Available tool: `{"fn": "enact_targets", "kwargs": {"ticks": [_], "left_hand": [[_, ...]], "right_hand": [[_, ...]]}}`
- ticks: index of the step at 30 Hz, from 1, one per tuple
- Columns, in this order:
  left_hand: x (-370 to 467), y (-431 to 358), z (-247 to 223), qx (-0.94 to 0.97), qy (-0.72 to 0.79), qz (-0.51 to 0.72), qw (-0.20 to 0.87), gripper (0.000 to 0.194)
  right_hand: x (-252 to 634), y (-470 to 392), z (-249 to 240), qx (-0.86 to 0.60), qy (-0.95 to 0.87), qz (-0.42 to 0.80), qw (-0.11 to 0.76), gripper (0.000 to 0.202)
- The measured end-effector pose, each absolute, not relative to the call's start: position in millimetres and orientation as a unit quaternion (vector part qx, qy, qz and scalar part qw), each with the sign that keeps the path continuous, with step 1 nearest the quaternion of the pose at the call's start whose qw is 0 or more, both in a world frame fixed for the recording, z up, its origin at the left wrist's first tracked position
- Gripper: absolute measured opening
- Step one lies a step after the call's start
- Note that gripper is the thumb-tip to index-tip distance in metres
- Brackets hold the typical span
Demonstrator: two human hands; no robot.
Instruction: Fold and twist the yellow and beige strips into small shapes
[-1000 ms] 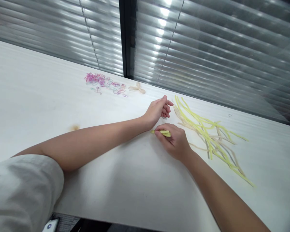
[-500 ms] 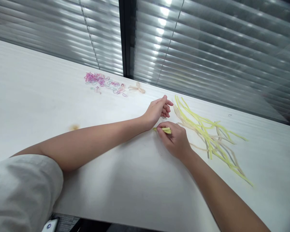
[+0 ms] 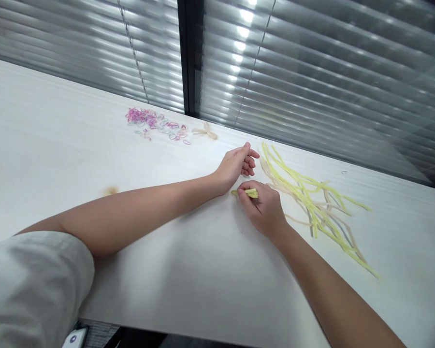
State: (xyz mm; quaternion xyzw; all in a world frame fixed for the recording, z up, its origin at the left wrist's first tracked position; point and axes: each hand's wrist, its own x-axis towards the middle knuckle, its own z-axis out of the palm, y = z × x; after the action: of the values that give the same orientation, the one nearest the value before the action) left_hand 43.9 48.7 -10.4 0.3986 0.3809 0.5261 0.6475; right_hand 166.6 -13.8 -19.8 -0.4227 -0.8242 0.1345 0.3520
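One folded yellow strip [image 3: 247, 193] | pinched in right hand [image 3: 263, 208] fingers | left hand [image 3: 235, 164] loosely curled, empty

Left hand [image 3: 235, 166] rests loosely curled; right hand [image 3: 263, 207] pinches, grip closed.

Most of the yellow strip [image 3: 247, 193] hidden inside the closed right hand [image 3: 263, 208], only its tip showing; left hand's [image 3: 235, 164] fingertips curled under, out of sight. Right forearm and left sleeve [image 3: 32, 285] cut off by the lower edge, as also a small device [image 3: 73, 338] below the surface [image 3: 188, 285]. Bands [image 3: 155, 123] too small to tell apart; strands [image 3: 311, 203] overlapping, count unclear.
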Motion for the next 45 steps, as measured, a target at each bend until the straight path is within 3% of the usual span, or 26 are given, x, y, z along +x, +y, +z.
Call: {"fn": "enact_targets", "kwargs": {"ticks": [27,45], "left_hand": [[44.9,50.5,-13.4,0.399,0.376,0.528,0.648,0.045],[44.6,49.9,-12.3,0.4,0.379,0.526,0.648,0.044]], "right_hand": [[167.3,-18.3,-15.3,-0.325,-0.861,0.189,0.342,0.009],[166.9,-17.4,-17.3,-0.353,-0.855,0.166,0.341,0.011]]}}
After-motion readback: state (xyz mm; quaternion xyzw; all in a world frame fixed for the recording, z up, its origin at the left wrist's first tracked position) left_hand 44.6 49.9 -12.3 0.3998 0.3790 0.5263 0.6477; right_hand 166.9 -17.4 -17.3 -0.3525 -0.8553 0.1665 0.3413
